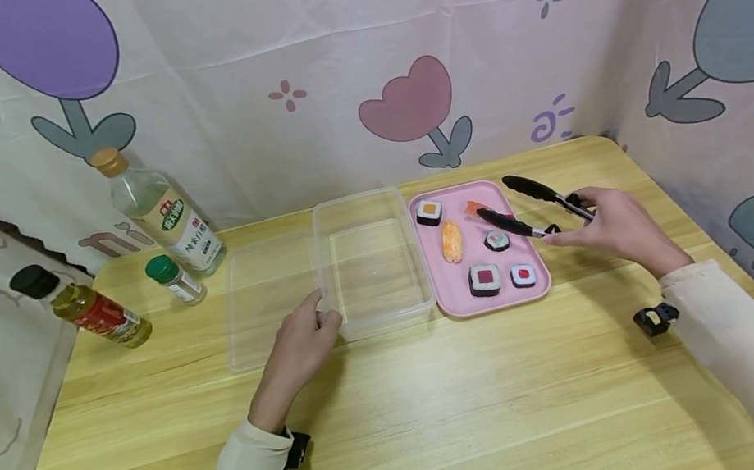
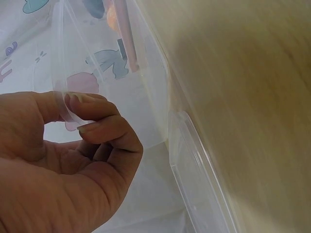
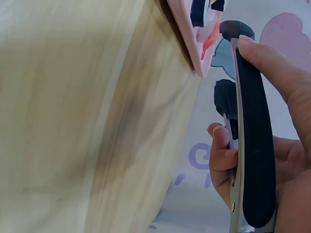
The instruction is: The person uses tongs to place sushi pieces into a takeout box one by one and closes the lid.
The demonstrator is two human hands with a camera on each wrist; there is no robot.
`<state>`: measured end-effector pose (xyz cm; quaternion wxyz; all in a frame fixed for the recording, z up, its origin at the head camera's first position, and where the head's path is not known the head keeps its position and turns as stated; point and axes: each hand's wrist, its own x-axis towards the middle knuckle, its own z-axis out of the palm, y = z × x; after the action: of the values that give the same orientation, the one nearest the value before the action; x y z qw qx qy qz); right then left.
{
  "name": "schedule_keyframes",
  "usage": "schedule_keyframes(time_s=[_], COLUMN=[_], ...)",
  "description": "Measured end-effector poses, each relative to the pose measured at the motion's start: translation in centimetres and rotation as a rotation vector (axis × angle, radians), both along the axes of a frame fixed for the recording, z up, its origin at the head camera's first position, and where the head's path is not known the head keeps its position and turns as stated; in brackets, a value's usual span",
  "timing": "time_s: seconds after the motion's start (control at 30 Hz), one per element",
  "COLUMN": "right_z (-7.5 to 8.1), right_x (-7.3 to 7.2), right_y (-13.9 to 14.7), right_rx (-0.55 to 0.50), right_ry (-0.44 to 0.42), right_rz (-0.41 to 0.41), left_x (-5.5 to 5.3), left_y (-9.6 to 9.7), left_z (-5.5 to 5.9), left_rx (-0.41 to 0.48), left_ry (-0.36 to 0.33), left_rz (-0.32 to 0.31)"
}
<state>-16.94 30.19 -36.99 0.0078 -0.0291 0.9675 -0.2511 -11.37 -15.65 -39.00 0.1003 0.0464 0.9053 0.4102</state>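
My left hand (image 1: 299, 341) pinches the left rim of a clear plastic container (image 1: 383, 324) between thumb and fingers, as the left wrist view also shows. My right hand (image 1: 621, 229) holds tongs (image 1: 508, 224) with black tips, the two arms spread apart. One tip is over the right side of a pink tray (image 1: 449, 296), overlapping an orange-red piece (image 1: 474, 208); the other is beyond the tray's edge. Around it on the tray lie an orange-topped sushi (image 1: 451, 242), a round sushi roll (image 1: 496, 240) and several squarish rolls (image 1: 484, 279).
A flat clear lid (image 1: 262, 308) lies left of the container, partly behind my left hand. Farther left stand a tall clear bottle (image 1: 167, 212), a small green-capped jar (image 1: 175, 281) and a black-capped oil bottle (image 1: 90, 312). Patterned cloth (image 1: 217, 129) hangs behind the wooden table (image 1: 409, 429).
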Motion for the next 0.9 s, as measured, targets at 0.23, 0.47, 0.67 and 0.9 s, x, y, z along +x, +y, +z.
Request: schedule_keyframes(time_s=[0.23, 0.47, 0.67, 0.9], right_z=[0.2, 0.3, 0.4, 0.8], right_x=[-0.7, -1.4, -2.0, -2.6], right_y=[-0.8, -1.4, -1.8, -2.2], right_rx=[0.021, 0.018, 0.022, 0.03], right_ry=[-0.02, -0.035, -0.041, -0.055], right_rz=[0.051, 0.09, 0.102, 0.119], left_x=[0.0, 0.1, 0.1, 0.1], left_y=[0.0, 0.0, 0.1, 0.1], left_z=[0.0, 0.0, 0.1, 0.1], left_rx=[0.004, 0.005, 0.004, -0.011], left_ry=[0.009, 0.003, 0.003, 0.001], left_rz=[-0.003, 0.0, 0.006, 0.008])
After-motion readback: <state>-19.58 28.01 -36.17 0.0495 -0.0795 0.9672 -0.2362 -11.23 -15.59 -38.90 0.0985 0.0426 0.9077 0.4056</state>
